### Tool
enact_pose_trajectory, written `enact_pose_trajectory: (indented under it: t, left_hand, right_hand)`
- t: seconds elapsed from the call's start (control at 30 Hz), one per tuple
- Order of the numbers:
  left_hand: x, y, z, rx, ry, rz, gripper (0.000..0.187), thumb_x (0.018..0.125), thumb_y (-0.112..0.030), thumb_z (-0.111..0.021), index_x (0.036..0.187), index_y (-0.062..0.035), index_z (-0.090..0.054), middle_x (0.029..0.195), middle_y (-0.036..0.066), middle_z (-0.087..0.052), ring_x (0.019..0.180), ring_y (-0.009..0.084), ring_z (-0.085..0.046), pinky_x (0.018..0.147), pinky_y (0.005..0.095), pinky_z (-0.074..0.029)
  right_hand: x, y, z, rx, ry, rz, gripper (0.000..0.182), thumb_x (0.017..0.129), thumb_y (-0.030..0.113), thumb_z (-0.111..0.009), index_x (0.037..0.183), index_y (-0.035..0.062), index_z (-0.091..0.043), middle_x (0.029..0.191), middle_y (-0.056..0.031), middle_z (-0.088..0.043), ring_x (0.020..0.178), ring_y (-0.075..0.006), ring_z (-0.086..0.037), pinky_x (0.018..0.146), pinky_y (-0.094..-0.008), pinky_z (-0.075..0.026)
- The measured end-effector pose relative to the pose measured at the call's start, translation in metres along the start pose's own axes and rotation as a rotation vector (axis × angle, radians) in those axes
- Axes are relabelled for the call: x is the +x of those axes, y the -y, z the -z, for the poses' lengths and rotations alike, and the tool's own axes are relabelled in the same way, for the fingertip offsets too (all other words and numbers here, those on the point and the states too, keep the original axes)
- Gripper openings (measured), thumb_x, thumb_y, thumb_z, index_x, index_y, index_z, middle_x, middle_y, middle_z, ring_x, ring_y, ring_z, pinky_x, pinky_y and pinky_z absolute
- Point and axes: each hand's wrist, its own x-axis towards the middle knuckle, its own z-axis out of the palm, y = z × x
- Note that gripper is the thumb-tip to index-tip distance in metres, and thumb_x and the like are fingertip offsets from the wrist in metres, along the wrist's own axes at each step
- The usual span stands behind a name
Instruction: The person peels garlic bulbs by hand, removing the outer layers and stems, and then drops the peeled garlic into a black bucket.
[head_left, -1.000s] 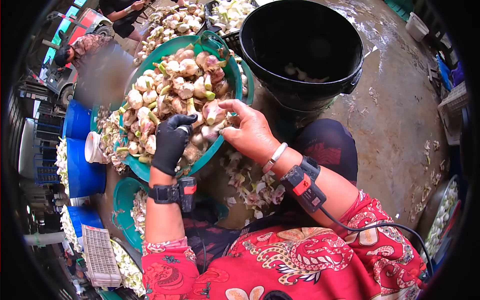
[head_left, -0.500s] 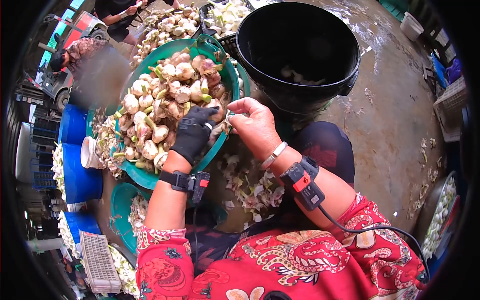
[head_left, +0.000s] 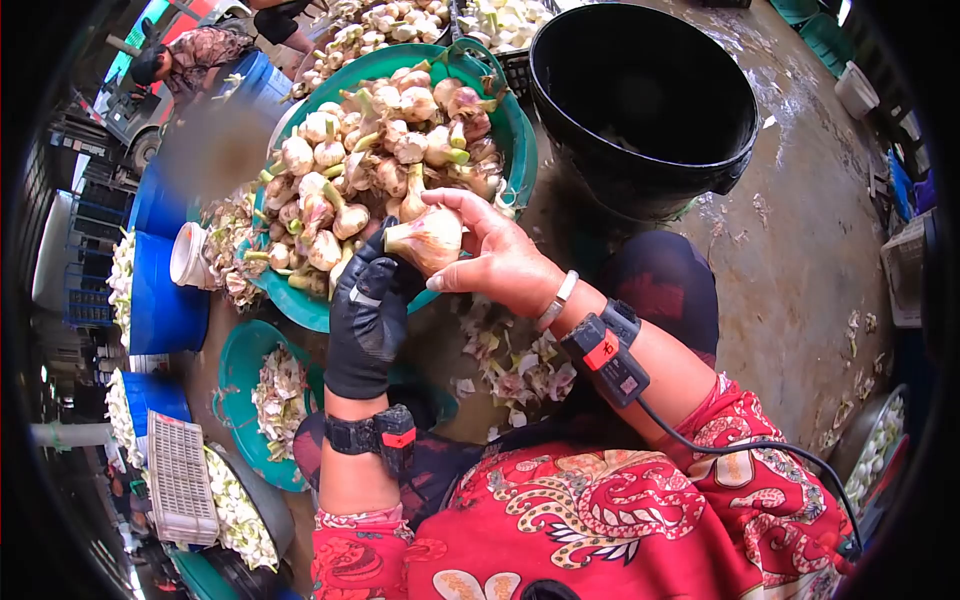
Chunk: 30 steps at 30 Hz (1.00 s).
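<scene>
A garlic bulb (head_left: 436,243) with pinkish-white skin is held in my bare right hand (head_left: 500,262), its thick cut stem pointing left. My left hand (head_left: 366,325), in a black glove, is closed at the stem end. The gloved fingers are curled, and what may be inside them is hidden. Just behind both hands stands a green basin (head_left: 522,165) heaped with unpeeled garlic bulbs (head_left: 390,130), several with green stem stubs.
A large black bucket (head_left: 640,185) stands right of the basin. Garlic skins (head_left: 520,370) litter the wet floor by my knees. On the left are a green tub (head_left: 235,385), blue tubs (head_left: 165,300) and a grey crate (head_left: 183,480). Another person (head_left: 205,55) bends at upper left.
My right hand has moved left and now holds a garlic bulb up. My left hand has drawn back from the basin and turned over. The whole view has shifted slightly.
</scene>
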Motion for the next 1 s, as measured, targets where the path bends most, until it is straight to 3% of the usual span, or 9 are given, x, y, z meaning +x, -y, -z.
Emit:
enact_pose_trajectory:
  t: [0.1, 0.13, 0.23, 0.27, 0.37, 0.57, 0.77, 0.87, 1.0]
  left_hand:
    - [0.0, -0.003, -0.001, 0.626, 0.054, -0.189, 0.034, 0.096, -0.01, -0.05, 0.127, 0.0028, -0.048, 0.114, 0.009, -0.06, 0.1, 0.0176, -0.06, 0.089, 0.0312, -0.049]
    - [0.005, 0.006, 0.008, 0.195, 0.025, -0.026, 0.032, 0.096, -0.01, -0.05, 0.125, 0.003, -0.049, 0.113, 0.01, -0.061, 0.101, 0.0164, -0.06, 0.088, 0.0305, -0.049]
    - [0.003, 0.012, 0.021, 0.039, 0.037, 0.065, 0.032, 0.096, -0.012, -0.049, 0.125, 0.0027, -0.049, 0.112, 0.01, -0.061, 0.102, 0.0163, -0.059, 0.088, 0.0312, -0.05]
    - [-0.001, 0.01, 0.018, 0.41, 0.065, -0.084, 0.031, 0.096, -0.012, -0.048, 0.124, 0.0028, -0.05, 0.113, 0.01, -0.061, 0.101, 0.0169, -0.06, 0.087, 0.0313, -0.051]
    - [-0.006, 0.004, 0.012, 0.089, 0.005, 0.018, 0.031, 0.097, -0.009, -0.045, 0.126, 0.0032, -0.049, 0.112, 0.01, -0.061, 0.101, 0.0187, -0.06, 0.083, 0.029, -0.052]
    - [-0.005, 0.006, 0.025, 0.404, -0.102, -0.031, 0.024, 0.092, -0.009, -0.055, 0.112, 0.0022, -0.058, 0.097, 0.006, -0.065, 0.084, 0.0142, -0.062, 0.073, 0.0266, -0.052]
    - [-0.011, -0.002, 0.02, 0.562, -0.182, -0.019, 0.011, 0.083, -0.003, -0.062, 0.093, 0.0008, -0.066, 0.082, 0.002, -0.065, 0.071, 0.0095, -0.058, 0.065, 0.0226, -0.047]
    - [-0.013, -0.007, 0.022, 0.64, -0.174, -0.013, 0.011, 0.083, -0.003, -0.062, 0.092, 0.0011, -0.065, 0.082, 0.003, -0.065, 0.071, 0.0105, -0.059, 0.065, 0.0236, -0.048]
    - [-0.016, -0.007, 0.018, 0.43, -0.18, 0.047, 0.013, 0.084, -0.002, -0.058, 0.095, 0.0035, -0.063, 0.086, 0.006, -0.065, 0.074, 0.0132, -0.062, 0.069, 0.0259, -0.052]
  right_hand:
    - [-0.002, -0.004, -0.007, -0.029, -0.005, 0.08, 0.075, 0.07, -0.009, -0.071, 0.135, 0.0082, -0.038, 0.119, -0.0057, -0.054, 0.106, -0.016, -0.055, 0.086, -0.0298, -0.05]
    - [-0.002, -0.006, -0.009, 0.055, -0.015, 0.056, 0.074, 0.071, -0.008, -0.071, 0.135, 0.0075, -0.038, 0.118, -0.0062, -0.054, 0.104, -0.0163, -0.056, 0.085, -0.0302, -0.05]
    - [-0.002, -0.008, -0.007, 0.146, -0.061, 0.018, 0.071, 0.074, -0.002, -0.071, 0.135, 0.0048, -0.037, 0.115, -0.0084, -0.056, 0.099, -0.0174, -0.058, 0.082, -0.0311, -0.051]
    - [-0.003, -0.011, -0.005, 0.299, -0.045, -0.059, 0.07, 0.074, 0.0, -0.071, 0.135, 0.0039, -0.037, 0.114, -0.0087, -0.057, 0.098, -0.018, -0.058, 0.082, -0.0313, -0.051]
    - [-0.001, -0.019, -0.003, 0.38, -0.028, -0.138, 0.068, 0.075, 0.004, -0.071, 0.134, 0.0018, -0.037, 0.115, -0.0097, -0.057, 0.098, -0.0192, -0.059, 0.083, -0.0316, -0.05]
    - [-0.001, -0.016, -0.015, 0.245, -0.038, -0.046, 0.064, 0.077, 0.005, -0.069, 0.133, 0.0006, -0.039, 0.115, -0.0097, -0.057, 0.092, -0.0161, -0.059, 0.079, -0.029, -0.049]
    - [0.008, -0.03, -0.012, 0.538, 0.156, -0.326, 0.036, 0.089, 0.041, -0.044, 0.094, 0.0075, -0.057, 0.071, -0.0051, -0.06, 0.055, -0.0183, -0.054, 0.043, -0.0254, -0.037]
    - [0.006, -0.018, -0.007, 0.679, 0.127, -0.634, 0.033, 0.088, 0.04, -0.047, 0.101, 0.0107, -0.056, 0.081, -0.0075, -0.063, 0.062, -0.0203, -0.059, 0.048, -0.0263, -0.044]
    - [0.004, -0.021, -0.005, 0.479, 0.074, -0.345, 0.046, 0.084, 0.041, -0.061, 0.117, 0.0119, -0.048, 0.098, -0.0093, -0.063, 0.078, -0.0222, -0.064, 0.06, -0.0286, -0.05]
